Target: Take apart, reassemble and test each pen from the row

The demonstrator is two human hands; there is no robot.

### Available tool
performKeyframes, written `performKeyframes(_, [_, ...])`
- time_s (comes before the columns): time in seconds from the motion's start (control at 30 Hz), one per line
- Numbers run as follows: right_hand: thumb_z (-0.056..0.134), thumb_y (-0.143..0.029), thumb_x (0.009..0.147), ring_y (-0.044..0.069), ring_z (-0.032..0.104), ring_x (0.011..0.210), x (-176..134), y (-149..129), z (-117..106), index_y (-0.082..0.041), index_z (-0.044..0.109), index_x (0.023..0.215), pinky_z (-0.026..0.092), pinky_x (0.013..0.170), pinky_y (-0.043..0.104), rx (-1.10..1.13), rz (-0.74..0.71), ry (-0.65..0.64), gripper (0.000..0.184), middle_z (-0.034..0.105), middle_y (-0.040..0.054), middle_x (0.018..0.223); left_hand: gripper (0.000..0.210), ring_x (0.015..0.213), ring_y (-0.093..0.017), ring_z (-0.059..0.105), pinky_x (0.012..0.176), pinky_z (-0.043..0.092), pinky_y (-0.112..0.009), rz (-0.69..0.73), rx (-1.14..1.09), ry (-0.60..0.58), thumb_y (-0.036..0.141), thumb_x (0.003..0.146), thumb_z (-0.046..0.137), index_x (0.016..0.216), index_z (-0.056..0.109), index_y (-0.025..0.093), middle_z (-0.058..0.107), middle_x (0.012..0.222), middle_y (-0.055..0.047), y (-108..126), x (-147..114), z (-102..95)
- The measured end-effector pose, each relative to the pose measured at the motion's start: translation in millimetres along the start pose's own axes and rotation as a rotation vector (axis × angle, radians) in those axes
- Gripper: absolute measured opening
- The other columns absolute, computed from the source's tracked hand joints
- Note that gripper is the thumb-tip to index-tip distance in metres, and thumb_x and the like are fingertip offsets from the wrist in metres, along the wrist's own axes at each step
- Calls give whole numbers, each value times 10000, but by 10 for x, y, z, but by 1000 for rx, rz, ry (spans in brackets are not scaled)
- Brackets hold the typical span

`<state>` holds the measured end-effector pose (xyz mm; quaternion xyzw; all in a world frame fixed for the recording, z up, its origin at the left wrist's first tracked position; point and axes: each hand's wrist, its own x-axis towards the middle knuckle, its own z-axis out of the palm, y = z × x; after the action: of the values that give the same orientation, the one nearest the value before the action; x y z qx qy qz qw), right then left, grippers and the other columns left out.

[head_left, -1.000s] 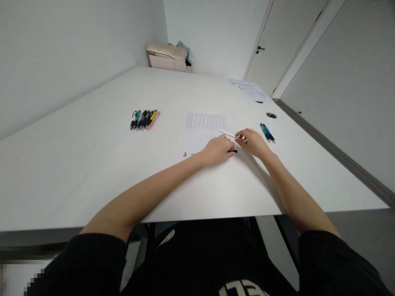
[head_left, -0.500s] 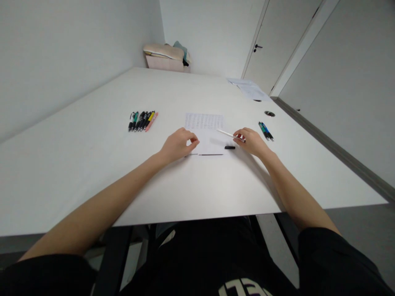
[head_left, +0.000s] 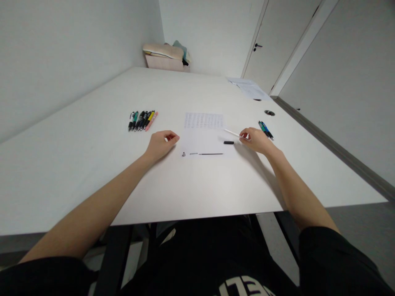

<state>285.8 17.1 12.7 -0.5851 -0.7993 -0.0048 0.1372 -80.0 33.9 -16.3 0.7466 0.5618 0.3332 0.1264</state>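
Observation:
On the right side of the printed paper (head_left: pixel 202 137), my right hand (head_left: pixel 254 140) pinches a slim white pen barrel (head_left: pixel 232 132), its free end pointing left over the sheet. Below the barrel lies a short black pen grip (head_left: pixel 228 142). A dark ink refill (head_left: pixel 211 154) rests lengthwise near the sheet's lower edge. In line with it are a thin small spring (head_left: pixel 193 153) and a tiny pen tip (head_left: pixel 183 154). My left hand (head_left: pixel 162 144) is just left of the paper, thumb and fingers curled together, and nothing shows in them.
A row of several pens (head_left: pixel 142 121) lies at the left. Two more pens (head_left: pixel 266 130) lie beyond my right hand. Farther back are a round table fitting (head_left: pixel 269 113) and loose papers (head_left: pixel 248 87). The white table's front edge (head_left: pixel 197 218) runs close to my body.
My left hand has moved left off the paper, uncovering the pen tip and spring. My right hand has shifted slightly right with the barrel. The black grip sits slightly farther up the sheet.

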Motion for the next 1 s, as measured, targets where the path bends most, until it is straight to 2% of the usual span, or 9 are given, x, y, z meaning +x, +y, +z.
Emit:
performKeyframes(0.17, [522, -284, 749, 157, 553, 667, -49, 181, -88, -165, 628, 885, 401, 657, 285, 16, 66, -115, 211, 640, 53, 783, 283, 655, -152, 574, 656, 429, -261, -6, 2, 3, 395, 745, 527, 766, 689, 163, 683, 734, -43, -50, 0, -8])
performKeyframes(0.37, [586, -345, 698, 148, 565, 665, -140, 353, -221, -178, 617, 871, 436, 604, 266, 198, 138, -362, 242, 643, 45, 791, 291, 668, -158, 585, 666, 432, -265, -29, -1, -8, 403, 742, 522, 775, 692, 170, 687, 743, -43, -72, -2, 1])
performKeyframes(0.53, [613, -347, 662, 159, 582, 669, -165, 420, -217, -181, 623, 856, 450, 601, 276, 250, 173, -520, 255, 655, 42, 785, 266, 677, -165, 587, 682, 436, -278, -42, -12, -21, 386, 741, 533, 767, 687, 171, 687, 751, -49, -57, 0, -4])
performKeyframes(0.73, [613, -370, 661, 149, 572, 654, -178, 403, -217, -182, 635, 855, 433, 570, 262, 287, 149, -588, 271, 656, 35, 770, 277, 667, -160, 584, 684, 441, -276, -41, 3, -40, 394, 741, 523, 770, 681, 169, 689, 761, -46, -47, -7, -10])
performKeyframes(1.0, [616, -389, 673, 159, 594, 678, -184, 410, -236, -196, 656, 875, 451, 589, 268, 270, 154, -605, 282, 676, 36, 796, 292, 681, -167, 591, 697, 451, -280, -48, 20, -53, 412, 740, 518, 786, 686, 177, 697, 783, -47, -43, -14, -17])
